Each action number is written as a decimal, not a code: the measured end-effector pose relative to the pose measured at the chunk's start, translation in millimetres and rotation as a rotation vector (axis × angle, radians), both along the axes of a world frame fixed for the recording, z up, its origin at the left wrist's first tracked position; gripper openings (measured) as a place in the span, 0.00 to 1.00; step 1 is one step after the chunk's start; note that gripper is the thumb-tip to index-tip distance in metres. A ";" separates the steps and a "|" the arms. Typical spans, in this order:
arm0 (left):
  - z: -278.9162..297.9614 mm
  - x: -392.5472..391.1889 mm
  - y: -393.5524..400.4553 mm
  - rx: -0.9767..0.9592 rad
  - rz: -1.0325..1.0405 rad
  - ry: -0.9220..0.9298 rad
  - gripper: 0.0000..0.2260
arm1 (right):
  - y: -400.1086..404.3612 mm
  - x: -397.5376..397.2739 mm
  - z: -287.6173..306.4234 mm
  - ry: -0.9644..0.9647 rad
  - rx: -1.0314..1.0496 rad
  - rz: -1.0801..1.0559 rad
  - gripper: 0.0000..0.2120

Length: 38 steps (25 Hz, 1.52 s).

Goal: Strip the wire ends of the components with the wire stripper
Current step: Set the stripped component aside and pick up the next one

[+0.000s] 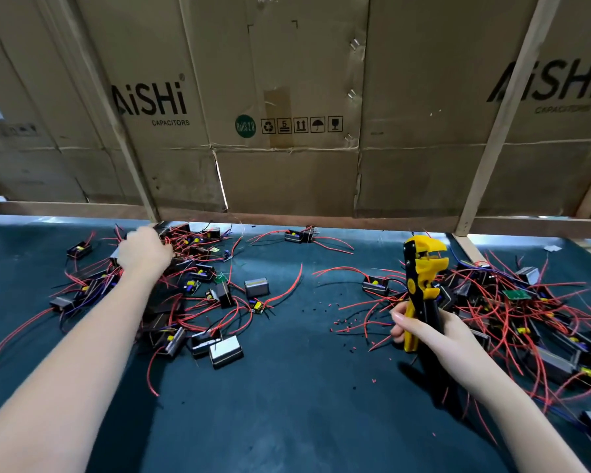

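One wire stripper, yellow and black, stands upright in the right hand, fingers wrapped round its handles. Left of the stripper, the left hand reaches into a tangled pile of components; its fingers are hidden, so their grip is unclear. A second pile crowds just right of the stripper. Between the two, the bench shows bare dark mat, with a cardboard wall behind.

free: bare mat centre | blocked: component piles left, right; cardboard wall behind
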<state>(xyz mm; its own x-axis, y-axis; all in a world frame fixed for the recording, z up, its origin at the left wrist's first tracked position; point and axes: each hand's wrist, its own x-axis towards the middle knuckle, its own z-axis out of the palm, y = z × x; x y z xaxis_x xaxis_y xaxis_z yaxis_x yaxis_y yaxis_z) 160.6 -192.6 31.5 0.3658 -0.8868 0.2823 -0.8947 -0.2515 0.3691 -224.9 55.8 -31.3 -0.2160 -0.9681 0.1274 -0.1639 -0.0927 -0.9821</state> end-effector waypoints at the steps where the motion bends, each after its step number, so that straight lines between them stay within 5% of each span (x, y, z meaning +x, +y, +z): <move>1: -1.3 4.7 -2.6 0.048 -0.014 0.026 0.15 | 1.0 -0.4 -0.9 -0.002 0.002 -0.001 0.20; 5: 2.4 10.2 -7.1 0.021 -0.064 0.074 0.11 | -3.3 1.4 1.3 0.004 0.000 0.005 0.19; 11: 58.4 -11.2 12.1 -0.304 -0.286 0.259 0.05 | -6.8 -1.3 9.1 0.018 -0.026 0.016 0.21; 15: 85.1 -17.0 20.5 -0.376 -0.415 0.157 0.03 | -9.1 0.0 9.4 0.024 -0.021 0.027 0.20; 17: 70.0 -17.0 9.1 -0.254 -0.319 0.000 0.04 | -8.0 0.4 5.2 0.022 -0.017 0.022 0.19; 19: 38.9 -14.5 -2.4 0.119 -0.275 -0.162 0.18 | -6.1 1.1 2.0 0.017 -0.013 0.017 0.19; 21: 7.7 -7.0 -3.5 0.341 -0.333 -0.149 0.23 | -5.2 1.4 1.3 0.016 -0.018 0.016 0.19; 26: -7.9 -8.3 1.2 -0.122 -0.344 0.021 0.14 | -4.8 1.0 2.1 0.033 -0.040 0.010 0.19; 29: 39.8 -31.2 26.7 -0.186 -0.534 0.275 0.14 | -5.4 -2.3 1.6 0.031 -0.037 0.015 0.19; 33: 97.4 -54.2 85.1 0.044 -1.183 0.823 0.10 | -7.9 -3.7 0.6 0.020 -0.017 0.027 0.19; 38: 36.8 -90.6 116.6 0.584 -1.496 0.639 0.09 | -11.1 1.6 -1.5 0.002 -0.018 0.031 0.19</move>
<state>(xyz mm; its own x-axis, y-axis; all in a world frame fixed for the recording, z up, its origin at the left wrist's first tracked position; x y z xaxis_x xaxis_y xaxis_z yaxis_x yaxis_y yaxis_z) 70.1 -76.0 68.3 -0.8880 -0.4593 -0.0247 -0.2191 0.3753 0.9006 -223.3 44.7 -32.8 -0.1859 -0.9718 0.1449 -0.1625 -0.1151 -0.9800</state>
